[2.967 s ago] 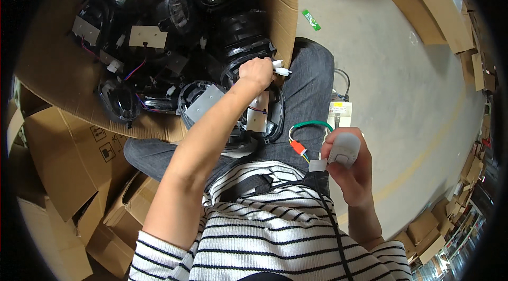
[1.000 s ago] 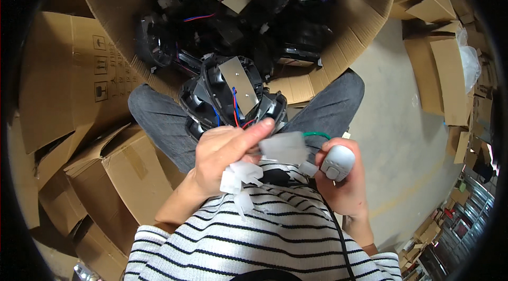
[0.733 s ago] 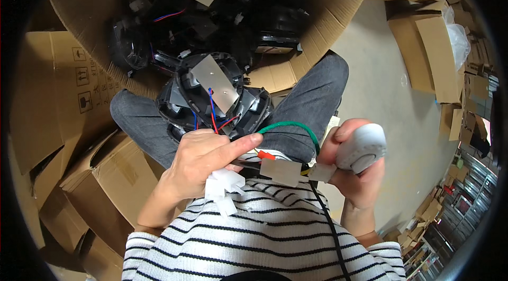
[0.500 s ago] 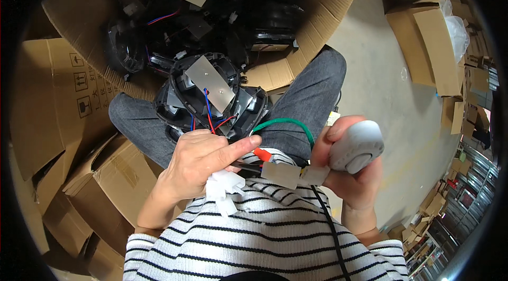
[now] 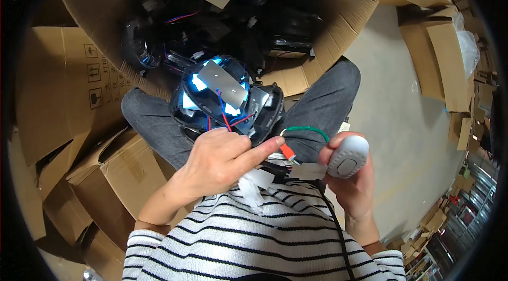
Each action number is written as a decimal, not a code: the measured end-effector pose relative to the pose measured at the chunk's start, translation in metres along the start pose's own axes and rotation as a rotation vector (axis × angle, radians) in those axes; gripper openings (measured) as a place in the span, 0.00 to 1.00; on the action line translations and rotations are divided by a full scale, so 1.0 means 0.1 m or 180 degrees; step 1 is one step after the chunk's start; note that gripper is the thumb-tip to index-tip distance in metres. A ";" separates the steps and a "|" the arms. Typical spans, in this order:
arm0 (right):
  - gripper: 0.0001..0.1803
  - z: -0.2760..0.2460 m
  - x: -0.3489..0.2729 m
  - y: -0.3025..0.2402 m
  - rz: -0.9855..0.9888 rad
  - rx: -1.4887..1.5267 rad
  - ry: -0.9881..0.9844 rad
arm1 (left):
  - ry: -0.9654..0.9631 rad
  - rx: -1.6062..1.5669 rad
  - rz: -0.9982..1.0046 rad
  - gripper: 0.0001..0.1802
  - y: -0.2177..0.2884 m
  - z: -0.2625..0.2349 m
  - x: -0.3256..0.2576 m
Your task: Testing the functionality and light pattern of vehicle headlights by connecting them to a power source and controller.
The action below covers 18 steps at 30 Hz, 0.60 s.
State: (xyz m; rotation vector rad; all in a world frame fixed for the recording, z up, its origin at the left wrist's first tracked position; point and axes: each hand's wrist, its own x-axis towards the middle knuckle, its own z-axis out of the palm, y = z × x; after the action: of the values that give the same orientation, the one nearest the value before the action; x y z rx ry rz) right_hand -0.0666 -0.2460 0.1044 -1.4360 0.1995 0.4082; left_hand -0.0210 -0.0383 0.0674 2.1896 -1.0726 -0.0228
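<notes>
My right hand (image 5: 357, 191) is closed around a white oval handheld unit (image 5: 347, 158) with an oval raised centre. My left hand (image 5: 219, 162) is curled on wires (image 5: 275, 171) with white plug connectors (image 5: 255, 184) hanging below it; its index finger stretches out towards the right. Between the hands are a red-orange connector (image 5: 287, 151), a looped green wire (image 5: 307, 128) and a pale, translucent connector piece (image 5: 308, 171). Between my knees rests a round black lamp unit (image 5: 216, 88) with a metal plate (image 5: 225, 84) and red and blue wires, glowing bluish white. Another black unit (image 5: 272, 103) lies beneath it.
Ahead stands a large open carton (image 5: 338, 32) filled with black lamp units with plates and wires. Cardboard boxes (image 5: 50, 85) crowd my left. A black cable (image 5: 338, 233) runs down my striped top. Further cartons (image 5: 442, 61) stand on the grey floor (image 5: 391, 111) at right.
The lamp unit between my knees has lit up; it was dark before. The view has shifted slightly, and my right hand with the white unit has come a little closer to my left.
</notes>
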 end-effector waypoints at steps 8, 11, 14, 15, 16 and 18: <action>0.18 0.03 0.06 0.03 0.0160 0.0528 0.0305 | -0.0076 -0.0056 -0.0120 0.23 0.02 0.04 -0.02; 0.16 0.04 0.09 0.03 0.0203 0.0332 0.0335 | -0.0068 -0.0072 -0.0147 0.23 0.02 0.04 -0.03; 0.14 0.06 0.12 0.07 0.0148 0.0232 0.0292 | -0.0022 -0.0164 -0.0234 0.23 0.04 0.05 -0.05; 0.14 0.06 0.13 0.08 0.0044 0.0178 0.0272 | 0.0027 -0.0247 -0.0295 0.23 0.05 0.05 -0.06; 0.14 0.07 0.13 0.09 0.0038 0.0181 0.0246 | 0.0036 -0.0226 -0.0311 0.23 0.05 0.04 -0.08; 0.18 0.08 0.14 0.11 -0.0140 0.0451 0.0302 | 0.0265 -0.0599 -0.0378 0.23 0.01 -0.02 -0.17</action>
State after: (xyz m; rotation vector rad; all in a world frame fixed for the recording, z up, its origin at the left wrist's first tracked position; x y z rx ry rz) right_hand -0.0591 -0.2355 0.0897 -1.3188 0.2676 0.2846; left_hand -0.0320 -0.0254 0.0653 2.0626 -0.8577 -0.0818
